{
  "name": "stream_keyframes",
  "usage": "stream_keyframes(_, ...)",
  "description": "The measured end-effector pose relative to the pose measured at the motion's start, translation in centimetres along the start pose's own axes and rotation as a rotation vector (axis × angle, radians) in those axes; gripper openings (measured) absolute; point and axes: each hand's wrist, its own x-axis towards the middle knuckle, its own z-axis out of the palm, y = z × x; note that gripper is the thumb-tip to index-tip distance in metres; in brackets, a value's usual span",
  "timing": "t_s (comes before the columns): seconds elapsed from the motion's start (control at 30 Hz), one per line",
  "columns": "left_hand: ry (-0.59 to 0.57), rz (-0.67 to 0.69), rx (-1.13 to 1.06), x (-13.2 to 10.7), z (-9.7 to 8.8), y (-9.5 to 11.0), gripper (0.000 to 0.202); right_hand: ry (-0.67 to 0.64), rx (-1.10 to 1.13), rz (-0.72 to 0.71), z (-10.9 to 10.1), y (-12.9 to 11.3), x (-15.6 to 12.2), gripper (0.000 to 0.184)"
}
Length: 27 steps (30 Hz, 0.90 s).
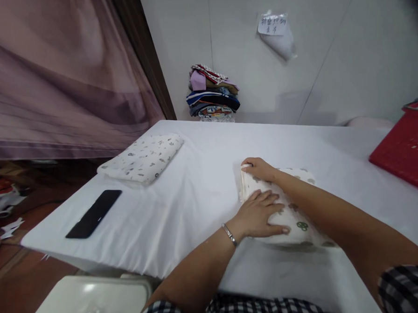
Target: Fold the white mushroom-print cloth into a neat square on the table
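Observation:
A folded cream cloth point(291, 207) with small printed motifs lies on the white-covered table in front of me, its stacked layers showing along the left edge. My left hand point(263, 215), with a silver bracelet at the wrist, rests flat on top of it, fingers spread. At the cloth's far left corner, my right hand point(259, 169) has its fingers curled round the edge and grips the layers. My right forearm crosses over the cloth and hides part of it.
Another folded printed cloth point(144, 159) lies at the table's left, near a black flat object point(94, 214). A pile of folded fabrics point(212, 93) stands by the wall. On the right is a red basket point(406, 148). A white stool-like surface point(86, 300) is at lower left.

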Motion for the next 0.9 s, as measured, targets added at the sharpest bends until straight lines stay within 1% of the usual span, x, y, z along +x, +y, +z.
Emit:
stream_keyframes(0.07,-0.033,-0.017,-0.003,0.1,0.1,0.2,0.066,0.032,0.024,0.022,0.3,0.1,0.1,0.020)
stream_keyframes(0.17,-0.053,-0.039,-0.009,0.1,0.1,0.3,0.068,0.025,0.014,0.056,0.8,0.2,0.3,0.019)
stream_keyframes(0.4,-0.040,-0.045,0.016,0.1,0.3,0.6,0.067,0.020,-0.021,0.096,1.7,0.7,0.7,0.018)
stream_keyframes(0.63,-0.034,-0.029,0.000,0.3,0.3,0.3,0.067,-0.032,-0.144,0.080,1.5,0.5,1.0,0.021)
stream_keyframes(0.7,-0.032,-0.023,-0.007,0.3,0.2,0.3,0.066,-0.053,-0.216,0.056,1.2,0.1,0.9,0.025)
stream_keyframes(0.77,-0.034,-0.024,-0.010,0.3,0.1,0.1,0.065,-0.048,-0.352,0.018,0.8,-0.4,0.4,0.033)
stream_keyframes(0.83,-0.048,-0.029,-0.014,0.3,0.1,0.0,0.067,-0.014,-0.482,-0.027,0.2,-0.7,-0.7,0.042)
stream_keyframes(0.9,-0.066,-0.035,-0.022,0.3,0.1,-0.1,0.068,0.031,-0.546,-0.071,-0.6,-0.7,-2.3,0.044)
